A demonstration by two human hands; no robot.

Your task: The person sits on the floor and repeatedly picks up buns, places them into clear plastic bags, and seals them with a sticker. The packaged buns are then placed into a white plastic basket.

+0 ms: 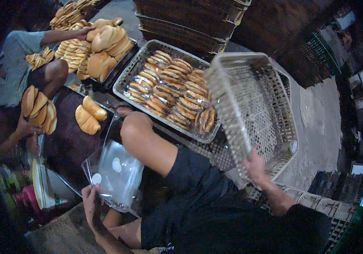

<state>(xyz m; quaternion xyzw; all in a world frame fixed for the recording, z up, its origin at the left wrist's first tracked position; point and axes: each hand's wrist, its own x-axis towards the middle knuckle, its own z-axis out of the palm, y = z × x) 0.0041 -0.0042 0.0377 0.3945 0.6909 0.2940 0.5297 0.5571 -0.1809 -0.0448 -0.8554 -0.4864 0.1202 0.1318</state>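
My right hand [255,167] grips the near rim of a pale perforated plastic crate [254,104], which is tilted and blurred by motion. At the lower left, my left hand [92,198] pinches the edge of a transparent plastic bag [87,166] bearing a white round sticker. A stack of similar bags [118,174] lies beside that hand, next to my bent knee. Beyond my knee, a second plastic crate [130,96] holds rows of bagged, filled bread buns [172,89]. The tilted crate overlaps its right end.
At left, another person's hand [30,127] holds several split buns [38,109]; their other hand [84,33] touches a bun pile [105,47]. Two buns [91,114] lie on a dark tray [73,120]. Stacked crates [187,25] stand behind; another crate [321,206] is at lower right.
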